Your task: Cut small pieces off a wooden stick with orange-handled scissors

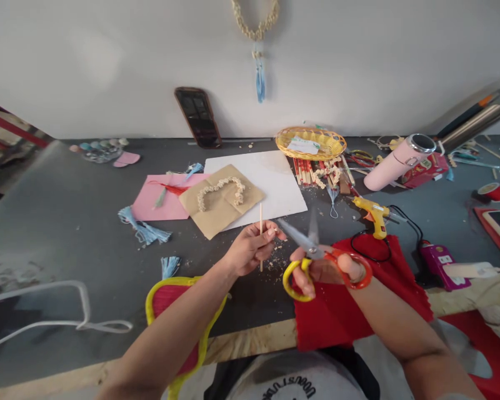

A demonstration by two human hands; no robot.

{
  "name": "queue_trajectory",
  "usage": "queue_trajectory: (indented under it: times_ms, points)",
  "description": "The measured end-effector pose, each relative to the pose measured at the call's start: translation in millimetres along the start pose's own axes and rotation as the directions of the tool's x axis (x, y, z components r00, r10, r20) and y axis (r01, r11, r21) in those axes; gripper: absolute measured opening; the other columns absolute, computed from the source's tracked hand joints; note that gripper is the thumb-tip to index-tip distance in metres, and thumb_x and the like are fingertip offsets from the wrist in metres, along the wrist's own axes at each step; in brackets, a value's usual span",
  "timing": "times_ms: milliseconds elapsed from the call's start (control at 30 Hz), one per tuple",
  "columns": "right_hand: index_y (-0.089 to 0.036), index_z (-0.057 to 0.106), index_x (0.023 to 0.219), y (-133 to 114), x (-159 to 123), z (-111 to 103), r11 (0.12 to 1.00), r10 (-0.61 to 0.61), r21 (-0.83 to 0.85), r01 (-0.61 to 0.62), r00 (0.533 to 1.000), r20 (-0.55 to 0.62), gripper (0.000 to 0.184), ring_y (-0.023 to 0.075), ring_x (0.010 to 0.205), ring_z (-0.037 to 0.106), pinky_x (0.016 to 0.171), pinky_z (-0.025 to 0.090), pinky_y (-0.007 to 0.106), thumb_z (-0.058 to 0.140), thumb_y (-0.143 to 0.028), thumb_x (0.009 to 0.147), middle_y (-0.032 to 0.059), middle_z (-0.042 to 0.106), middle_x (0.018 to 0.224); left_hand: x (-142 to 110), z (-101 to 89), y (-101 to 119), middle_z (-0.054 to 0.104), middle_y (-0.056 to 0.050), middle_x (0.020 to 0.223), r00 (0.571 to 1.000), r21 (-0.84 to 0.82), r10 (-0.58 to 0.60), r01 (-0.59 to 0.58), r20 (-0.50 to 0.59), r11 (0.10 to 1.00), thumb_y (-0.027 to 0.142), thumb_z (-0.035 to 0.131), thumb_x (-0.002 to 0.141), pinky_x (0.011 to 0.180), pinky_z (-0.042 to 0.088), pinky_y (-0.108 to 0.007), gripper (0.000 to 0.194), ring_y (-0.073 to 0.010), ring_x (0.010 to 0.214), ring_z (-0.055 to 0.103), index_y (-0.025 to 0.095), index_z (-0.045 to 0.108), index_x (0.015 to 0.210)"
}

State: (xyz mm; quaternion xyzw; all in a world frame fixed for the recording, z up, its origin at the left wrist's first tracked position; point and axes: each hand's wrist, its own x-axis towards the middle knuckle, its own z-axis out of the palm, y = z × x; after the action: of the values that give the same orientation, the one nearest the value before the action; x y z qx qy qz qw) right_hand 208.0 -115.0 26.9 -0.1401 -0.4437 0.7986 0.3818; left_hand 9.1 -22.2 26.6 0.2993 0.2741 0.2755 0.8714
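Note:
In my left hand, the closed fingers pinch a thin pale wooden stick that stands upright. A tiny pale bit shows by the fingertips. My right hand has its thumb in the orange handle and fingers in the yellow handle of a pair of scissors. The blades are spread apart and point toward the left hand, without touching the stick. Small pale crumbs lie on the dark table beneath the hands. Beyond them, a curved string of pale pieces rests on brown paper.
White sheet, pink paper and blue tassels lie leftward and ahead. A wicker basket, pink flask, yellow glue gun and purple power strip stand right. Red cloth lies under my right arm. A phone leans on the wall.

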Motion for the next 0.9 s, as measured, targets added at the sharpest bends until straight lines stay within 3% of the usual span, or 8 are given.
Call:
queue_trajectory:
  times_ms: [100, 167, 267, 333, 367, 500, 667, 900]
  points:
    - [-0.024, 0.045, 0.135, -15.6, -9.9, -4.6, 0.948, -0.193, -0.299, 0.107, 0.943, -0.272, 0.071, 0.014, 0.067, 0.051, 0.061, 0.047, 0.029, 0.049, -0.072, 0.082, 0.0028, 0.052, 0.084, -0.3, -0.3, 2.4, 0.071, -0.005, 0.077, 1.0, -0.018, 0.007, -0.007, -0.005, 1.0, 0.027, 0.082, 0.069, 0.035, 0.017, -0.014, 0.028, 0.0014, 0.035, 0.031, 0.011, 0.059, 0.076]
    - [-0.027, 0.045, 0.136, -22.8, -11.4, -6.9, 0.811, -0.302, -0.584, -0.013, 0.846, -0.439, 0.062, 0.0148, 0.072, 0.053, 0.067, 0.049, 0.032, 0.053, -0.062, 0.086, 0.004, 0.053, 0.092, -0.3, -0.1, 2.5, 0.071, -0.005, 0.076, 1.0, -0.032, 0.006, -0.007, -0.015, 0.999, 0.027, 0.082, 0.069, 0.036, 0.017, -0.014, 0.028, 0.0015, 0.035, 0.03, 0.011, 0.06, 0.076]
    - [-0.026, 0.052, 0.134, -23.8, -5.4, -9.1, 0.306, -0.481, -0.899, -0.314, 0.763, -0.43, 0.058, 0.0221, 0.09, 0.057, 0.083, 0.051, 0.041, 0.065, -0.051, 0.083, 0.0073, 0.056, 0.1, 0.1, 0.8, 1.7, 0.071, -0.005, 0.074, 1.0, -0.041, -0.001, -0.001, -0.026, 0.999, 0.026, 0.083, 0.067, 0.035, 0.016, -0.014, 0.029, 0.0018, 0.035, 0.03, 0.011, 0.06, 0.075]
    - [-0.022, 0.056, 0.131, -18.2, 1.0, -9.7, -0.013, -0.513, -0.926, -0.377, 0.798, -0.317, 0.06, 0.0274, 0.098, 0.057, 0.088, 0.051, 0.045, 0.069, -0.05, 0.08, 0.0095, 0.058, 0.1, 0.3, 1.3, 1.1, 0.07, -0.005, 0.071, 1.0, -0.045, 0.0, -0.001, -0.018, 0.999, 0.026, 0.085, 0.064, 0.035, 0.016, -0.013, 0.031, 0.0018, 0.035, 0.029, 0.012, 0.06, 0.074]
    - [-0.02, 0.057, 0.131, -14.4, 3.9, -9.6, -0.094, -0.502, -0.924, -0.37, 0.82, -0.277, 0.061, 0.0279, 0.099, 0.057, 0.089, 0.052, 0.045, 0.069, -0.05, 0.08, 0.0103, 0.058, 0.1, 0.3, 1.4, 0.9, 0.068, -0.003, 0.066, 1.0, -0.048, -0.003, 0.002, -0.011, 0.999, 0.026, 0.086, 0.062, 0.035, 0.016, -0.013, 0.032, 0.0017, 0.035, 0.029, 0.012, 0.059, 0.073]
    - [-0.019, 0.054, 0.135, -1.6, 9.6, -7.9, -0.161, -0.471, -0.923, -0.35, 0.849, -0.239, 0.063, 0.0266, 0.098, 0.058, 0.086, 0.055, 0.042, 0.067, -0.05, 0.082, 0.0107, 0.06, 0.1, 0.2, -0.1, 0.1, 0.051, 0.005, 0.047, 1.0, -0.047, -0.026, 0.027, 0.007, 0.999, 0.026, 0.085, 0.064, 0.035, 0.015, -0.013, 0.031, 0.001, 0.033, 0.025, 0.012, 0.057, 0.066]
    - [-0.019, 0.053, 0.135, 0.3, 9.4, -7.4, -0.127, -0.456, -0.924, -0.36, 0.849, -0.268, 0.062, 0.0263, 0.098, 0.059, 0.084, 0.056, 0.042, 0.066, -0.05, 0.083, 0.0107, 0.06, 0.1, 0.4, -4.2, -1.9, 0.07, -0.006, 0.07, 0.998, -0.03, -0.022, 0.024, 0.062, 0.999, 0.028, 0.084, 0.063, 0.035, 0.017, -0.013, 0.03, 0.0015, 0.034, 0.03, 0.01, 0.062, 0.072]
    - [-0.022, 0.052, 0.137, 1.0, 9.2, -9.6, -0.114, -0.422, -0.926, -0.359, 0.862, -0.282, 0.062, 0.0272, 0.1, 0.059, 0.085, 0.056, 0.043, 0.064, -0.053, 0.084, 0.0114, 0.061, 0.103, 1.2, -5.3, -2.3, 0.07, -0.006, 0.068, 0.995, -0.025, -0.019, 0.021, 0.097, 0.999, 0.024, 0.08, 0.069, 0.035, 0.017, -0.013, 0.022, 0.0014, 0.034, 0.03, 0.01, 0.063, 0.07]
